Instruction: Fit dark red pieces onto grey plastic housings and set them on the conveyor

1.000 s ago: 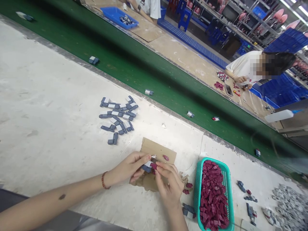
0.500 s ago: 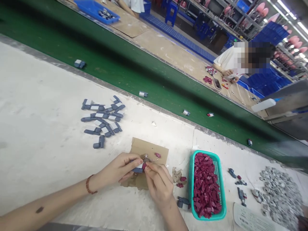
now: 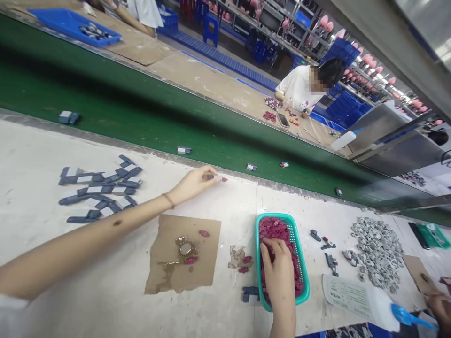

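Note:
My left hand (image 3: 199, 182) is closed around a small blue-grey plastic part (image 3: 209, 177) with a maroon tip (image 3: 224, 179), just short of the green belt's near edge. The fingers cover much of that part. Inside a teal basket (image 3: 306, 286), my right hand (image 3: 280, 265) reaches among small maroon plastic pieces (image 3: 276, 228). Its fingers are bent and apart, the fingertips partly hidden. Between the arms lies a cardboard sheet (image 3: 207, 234) with wet stains, a round metallic piece (image 3: 185, 248) and two maroon pieces (image 3: 190, 260).
Blue-grey and white parts (image 3: 100, 189) lie in rows at left. The green belt (image 3: 141, 122) carries several parts. Right of the basket are a pile of grey pieces (image 3: 377, 251) and a lying white bottle (image 3: 366, 300) with blue nozzle. A co-worker (image 3: 303, 89) sits across the belt.
My hands have parted. The left has moved up toward the belt with the part; the right has gone from it into the basket. The view has shifted, uncovering the cardboard.

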`<state>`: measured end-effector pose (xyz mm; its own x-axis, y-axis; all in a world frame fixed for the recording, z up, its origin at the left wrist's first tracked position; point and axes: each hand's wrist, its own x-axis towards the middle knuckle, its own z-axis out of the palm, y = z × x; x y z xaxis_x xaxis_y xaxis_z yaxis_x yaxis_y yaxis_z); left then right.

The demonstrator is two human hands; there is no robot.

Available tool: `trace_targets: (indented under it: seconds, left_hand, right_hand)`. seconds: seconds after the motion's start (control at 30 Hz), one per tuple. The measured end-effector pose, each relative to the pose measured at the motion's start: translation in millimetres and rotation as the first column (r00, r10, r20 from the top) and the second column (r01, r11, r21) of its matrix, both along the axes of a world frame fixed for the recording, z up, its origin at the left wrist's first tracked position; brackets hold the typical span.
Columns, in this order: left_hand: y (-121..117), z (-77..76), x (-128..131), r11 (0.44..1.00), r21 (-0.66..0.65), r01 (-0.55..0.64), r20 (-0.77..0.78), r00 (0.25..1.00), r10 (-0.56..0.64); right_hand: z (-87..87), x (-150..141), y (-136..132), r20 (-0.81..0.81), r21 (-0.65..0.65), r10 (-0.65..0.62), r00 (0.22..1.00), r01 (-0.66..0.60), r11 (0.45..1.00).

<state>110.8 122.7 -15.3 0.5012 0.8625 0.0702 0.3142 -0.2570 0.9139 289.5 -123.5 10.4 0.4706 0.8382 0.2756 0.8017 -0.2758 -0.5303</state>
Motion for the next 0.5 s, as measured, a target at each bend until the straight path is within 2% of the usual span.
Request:
trace_targets:
  seconds: [0.1,0.2,0.33,0.4,0.5]
  left_hand:
    - [44.8,-11.6,41.1,0.993,0.101,-0.060,-0.048,0.997,0.065]
    - [65.1,-16.6,77.6,0.979,0.199,-0.048,-0.089,0.994,0.067]
    - [59.5,-17.3,121.2,0.951,0.307,0.049,-0.113,0.993,-0.015]
    - [50.5,-17.5,144.1,0.932,0.330,0.151,-0.115,0.986,-0.119]
    - [37.2,-18.9,176.7,0.911,0.295,0.288,-0.112,0.957,-0.266]
  right_hand:
    - [-9.3,5.7,-3.3,-0.062,0.002,0.029,0.998,-0.029,1.000]
    - [-10.6,5.8,-4.6,-0.174,0.043,0.014,0.985,-0.007,0.999]
    - [-6.2,10.6,-8.6,-0.423,0.056,-0.056,0.904,0.087,0.995]
    - [-3.6,13.7,-10.5,-0.576,0.078,-0.071,0.814,0.142,0.987]
    - [-0.4,15.2,-11.9,-0.753,0.127,-0.051,0.656,0.222,0.967]
